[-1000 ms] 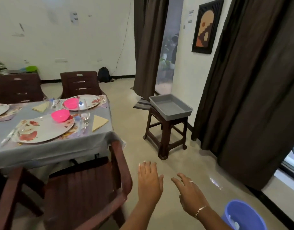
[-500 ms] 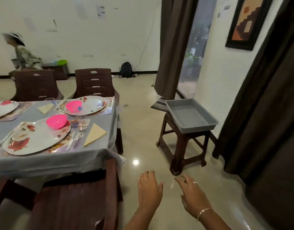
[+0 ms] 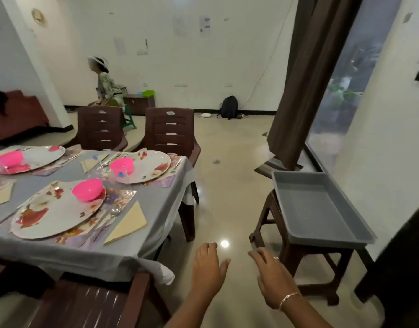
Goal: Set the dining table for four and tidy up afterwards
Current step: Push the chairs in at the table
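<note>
The dining table under a grey cloth is at the left, laid with floral plates, each bearing a pink bowl. Yellow folded napkins and cutlery lie beside the plates. A clear glass stands near the far plate. My left hand and my right hand hang over the floor in front of me, fingers relaxed, holding nothing. An empty grey tray sits on a brown stool at the right.
Brown chairs stand at the far side and right below me. Another person sits by the back wall. A dark curtain, a backpack and open tiled floor lie between table and stool.
The view has swung left and nearer the table, bringing more place settings and the seated person into sight. Both hands stay open and low in front of me.
</note>
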### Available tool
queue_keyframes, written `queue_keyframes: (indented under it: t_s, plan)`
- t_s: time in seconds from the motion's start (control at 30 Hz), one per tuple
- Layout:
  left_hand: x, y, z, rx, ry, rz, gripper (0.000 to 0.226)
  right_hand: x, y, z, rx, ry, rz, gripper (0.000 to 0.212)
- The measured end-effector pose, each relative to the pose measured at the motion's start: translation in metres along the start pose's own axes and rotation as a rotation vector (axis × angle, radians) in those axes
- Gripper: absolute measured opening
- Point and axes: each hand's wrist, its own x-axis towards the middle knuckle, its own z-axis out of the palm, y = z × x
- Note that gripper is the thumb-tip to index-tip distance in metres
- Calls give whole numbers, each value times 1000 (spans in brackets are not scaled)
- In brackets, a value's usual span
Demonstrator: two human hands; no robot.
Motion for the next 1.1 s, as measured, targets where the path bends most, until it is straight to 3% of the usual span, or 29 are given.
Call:
queue_keyframes:
  t_s: [0.13,0.27,0.4,0.67,0.93,1.1]
  plan:
    - [73,-10,8,-20,6,-61,52,86,16,5,6,-17,-87,58]
    - [177,-20,5,4,-16,-71,74,188,34,8,-23,-49,-129,57]
    - [293,-37,-10,63,-65,-74,54,303,50,0,-3,-67,-85,57]
    - [462,-48,10,114,-133,-72,54,480,81,2,88,-68,-14,55]
    - [664,-42,51,137,-177,-28,65,676,163,-14,81,-63,-14,54]
    - [800,-27,62,155,-197,-81,53,803,221,-55,41,-55,-52,52]
